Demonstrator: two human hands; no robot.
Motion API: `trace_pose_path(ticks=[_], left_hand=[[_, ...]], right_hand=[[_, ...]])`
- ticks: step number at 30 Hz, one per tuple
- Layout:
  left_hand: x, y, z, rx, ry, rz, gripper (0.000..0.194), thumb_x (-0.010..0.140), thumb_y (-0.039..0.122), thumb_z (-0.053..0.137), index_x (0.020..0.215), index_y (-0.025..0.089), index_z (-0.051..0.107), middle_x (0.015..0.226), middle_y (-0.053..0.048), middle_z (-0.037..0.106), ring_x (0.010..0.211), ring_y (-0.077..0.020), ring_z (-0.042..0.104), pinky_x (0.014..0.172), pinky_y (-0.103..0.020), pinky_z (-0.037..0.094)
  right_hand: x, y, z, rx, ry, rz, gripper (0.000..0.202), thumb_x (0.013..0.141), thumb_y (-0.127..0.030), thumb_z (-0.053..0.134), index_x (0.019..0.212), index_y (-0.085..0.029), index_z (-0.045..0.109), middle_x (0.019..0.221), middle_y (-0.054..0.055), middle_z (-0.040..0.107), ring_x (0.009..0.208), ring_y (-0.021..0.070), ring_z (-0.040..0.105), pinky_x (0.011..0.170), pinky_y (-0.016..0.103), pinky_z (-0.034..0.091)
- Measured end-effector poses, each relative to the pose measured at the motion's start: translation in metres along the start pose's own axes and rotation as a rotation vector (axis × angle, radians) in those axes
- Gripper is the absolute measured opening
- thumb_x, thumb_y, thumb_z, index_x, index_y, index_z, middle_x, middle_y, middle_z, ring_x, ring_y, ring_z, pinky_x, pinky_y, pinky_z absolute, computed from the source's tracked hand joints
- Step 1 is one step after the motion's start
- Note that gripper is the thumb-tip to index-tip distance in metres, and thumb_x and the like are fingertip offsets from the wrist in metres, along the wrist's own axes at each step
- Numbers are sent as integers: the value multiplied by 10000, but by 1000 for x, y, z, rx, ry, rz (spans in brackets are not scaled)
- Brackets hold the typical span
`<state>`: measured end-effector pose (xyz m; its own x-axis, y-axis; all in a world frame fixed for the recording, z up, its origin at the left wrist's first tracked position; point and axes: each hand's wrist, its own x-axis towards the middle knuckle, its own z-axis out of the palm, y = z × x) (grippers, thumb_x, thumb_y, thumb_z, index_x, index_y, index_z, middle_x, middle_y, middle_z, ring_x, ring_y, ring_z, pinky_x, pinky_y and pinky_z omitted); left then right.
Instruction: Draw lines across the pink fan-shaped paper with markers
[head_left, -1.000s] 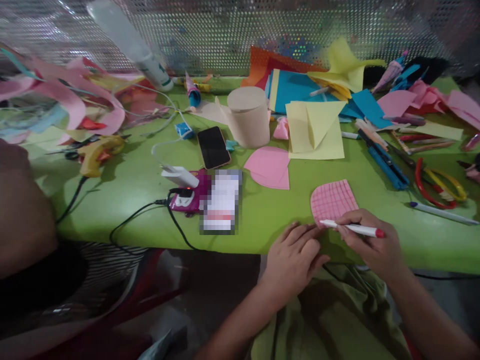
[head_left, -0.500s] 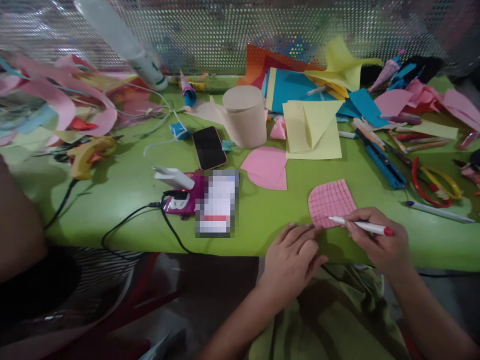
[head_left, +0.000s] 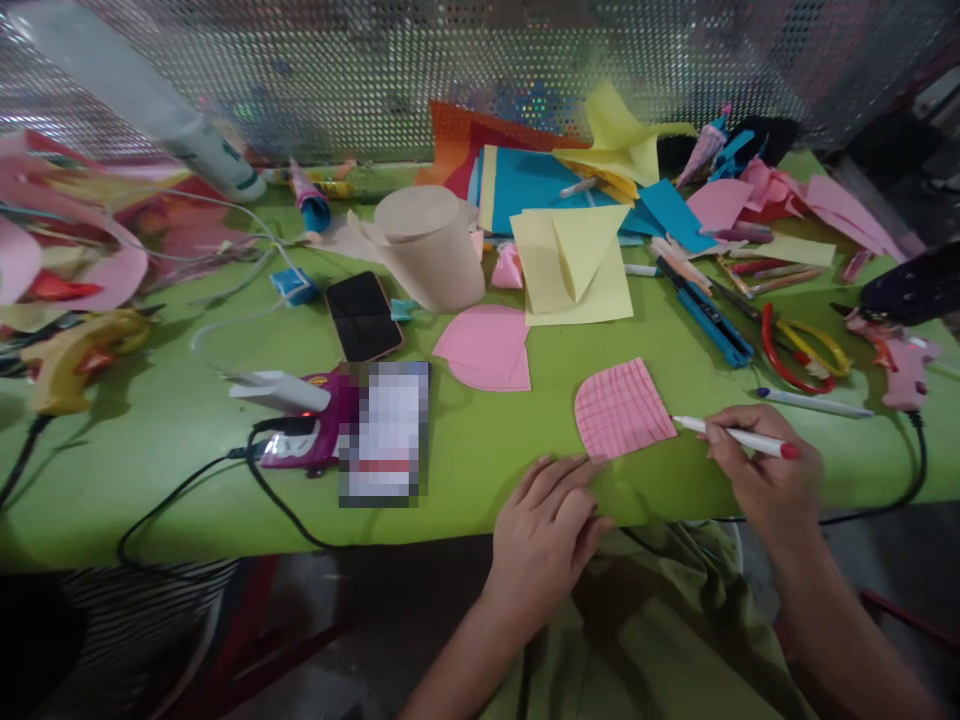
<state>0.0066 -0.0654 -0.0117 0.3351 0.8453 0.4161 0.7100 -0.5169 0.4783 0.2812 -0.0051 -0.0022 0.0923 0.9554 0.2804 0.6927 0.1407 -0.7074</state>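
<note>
A pink paper piece (head_left: 624, 408) with one rounded end and a grid of red lines lies on the green table (head_left: 480, 450). My right hand (head_left: 780, 480) pinches a white felt-tip marker (head_left: 750, 438) with a red end. The marker's tip is at the paper's right corner; whether it touches is too small to tell. My left hand (head_left: 551, 525) rests flat at the table's front edge, fingers stretched out, its fingertips at the paper's lower edge. Plain pink cut paper pieces (head_left: 486, 345) lie to the left, beyond my left hand.
Toward the back stand a beige paper roll (head_left: 433, 250) and yellow sheets (head_left: 577, 265). On the right lie a blue cutter (head_left: 709, 315), scissors (head_left: 799, 345), a pen (head_left: 814, 403) and a pink glue gun (head_left: 900, 365). Phones and a corded purple power strip (head_left: 322, 425) are at left.
The view has swung right, so the pink glue gun shows fully. My right hand has moved the marker's tip from the gridded paper's lower part to its right corner. My left hand stays by the paper.
</note>
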Motion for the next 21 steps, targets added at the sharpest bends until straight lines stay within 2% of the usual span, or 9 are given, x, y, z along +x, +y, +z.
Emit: trace_pose_path(ticks=[6,8,11,14,16,21], left_hand=[[-1,0,2,16,24,21,196,1100,319,545,945,230,627,1367,-47,793,1244,-250,745,1147,-480,570],[-2,0,3,20,27,27,208,1105,329,542,950,229,635,1370,-47,791,1255,-244,741,1156,-470,566],[-3,-1,5,22,23,38,223,1106,361,546,967,230,660,1375,-57,788,1289,-237,726,1176,-463,558],[-4,-4,6,27,28,52,262,1112,398,529,979,225,673,1391,-66,780,1300,-240,721,1181,-470,558],[-6,-5,7,30,32,60,279,1114,414,523,985,221,678,1395,-69,777,1306,-237,717,1183,-468,559],[-9,-6,8,31,37,68,292,1111,429,531,980,222,691,1384,-71,781,1313,-233,711,1185,-464,557]], right_hand=[[-5,2,-1,109,59,13,105,974,-364,736,993,-261,737,882,24,762,689,195,706,621,326,533],[-9,-4,0,183,-2,22,113,977,-362,740,1028,-261,732,895,30,766,696,198,715,608,319,543],[-12,-20,6,266,-199,-7,128,984,-357,737,1054,-250,730,846,29,768,681,193,723,579,295,546],[-12,-35,19,326,-352,-63,133,1005,-361,705,1047,-238,732,901,42,785,671,180,731,585,286,564],[-12,-40,26,331,-388,-79,131,1013,-361,694,1043,-240,732,942,44,785,680,176,735,597,285,573],[-11,-39,30,318,-390,-56,111,1014,-359,697,1047,-258,729,875,24,775,664,180,719,552,275,545]])
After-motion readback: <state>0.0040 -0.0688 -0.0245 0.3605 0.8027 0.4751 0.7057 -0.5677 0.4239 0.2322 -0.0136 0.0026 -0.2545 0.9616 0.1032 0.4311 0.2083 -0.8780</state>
